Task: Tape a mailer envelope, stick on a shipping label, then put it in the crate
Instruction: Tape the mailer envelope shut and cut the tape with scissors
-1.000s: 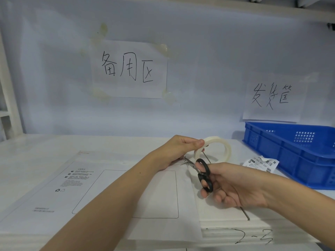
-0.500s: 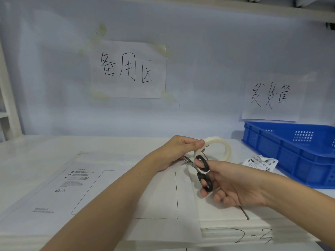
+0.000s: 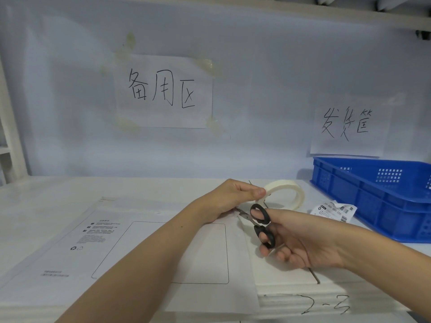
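Observation:
A white mailer envelope [image 3: 121, 248] lies flat on the table with printed text and an outlined box on it. My left hand [image 3: 231, 197] holds a white tape roll [image 3: 286, 194] above the envelope's right end. My right hand [image 3: 300, 238] grips black-handled scissors [image 3: 261, 223], whose blades point left under my left hand. The blade tips are partly hidden there. A crumpled shipping label [image 3: 333, 210] lies beside the blue crate [image 3: 373, 197] at the right.
Under the envelope's right end is a stack of white foam sheets [image 3: 303, 297] marked "2-3". Two handwritten paper signs [image 3: 163, 92] hang on the back wall. A white shelf post [image 3: 9, 127] stands at the far left.
My right hand has lifted the scissors a little and spread their handles. My left hand and the tape roll stay in place.

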A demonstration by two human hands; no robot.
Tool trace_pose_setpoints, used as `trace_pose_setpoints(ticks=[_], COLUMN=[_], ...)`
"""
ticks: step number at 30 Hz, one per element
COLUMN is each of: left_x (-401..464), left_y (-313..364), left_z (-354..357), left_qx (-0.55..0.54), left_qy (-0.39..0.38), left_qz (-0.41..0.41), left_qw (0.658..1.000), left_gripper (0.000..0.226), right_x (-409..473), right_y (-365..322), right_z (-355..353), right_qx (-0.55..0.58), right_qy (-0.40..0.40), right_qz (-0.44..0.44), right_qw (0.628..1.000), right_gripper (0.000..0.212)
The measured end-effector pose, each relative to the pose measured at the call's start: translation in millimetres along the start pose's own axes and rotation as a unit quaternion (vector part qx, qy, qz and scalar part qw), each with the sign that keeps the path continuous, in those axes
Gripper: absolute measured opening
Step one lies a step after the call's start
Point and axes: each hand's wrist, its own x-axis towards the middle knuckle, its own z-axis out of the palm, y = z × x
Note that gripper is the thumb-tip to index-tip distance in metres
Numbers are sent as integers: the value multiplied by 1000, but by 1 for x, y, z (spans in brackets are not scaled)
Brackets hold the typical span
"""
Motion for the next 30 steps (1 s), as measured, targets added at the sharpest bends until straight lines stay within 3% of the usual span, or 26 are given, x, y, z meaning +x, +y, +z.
trace_pose_setpoints(ticks=[7,14,19,22,25,27,30], left_x=[1,1,1,0,2,2,1], left_y=[-1,0,-2,-1,-3,-5,-1], left_z=[1,-1,-1,0,-1,-1,1], left_qx=[44,46,40,38,24,34,25], left_qy=[12,17,20,27,30,23,20], left_qz=[12,19,21,23,23,27,22], left_qw=[999,999,999,999,999,999,999], left_gripper=[34,23,27,27,20,22,27], right_x=[-29,-77,-100,-94,-65,-38,2], right_y=[8,28,13,-6,-22,-33,-47], right_z=[-11,-49,-72,-82,-89,-97,-112], right_qx=[-50,-100,-110,-117,-214,-304,-446], right_qy=[15,44,159,257,316,355,419], right_qz=[12,-17,-71,-155,-174,-179,-162], right_qw=[999,994,979,947,908,866,774], right_gripper=[46,49,45,41,41,42,46])
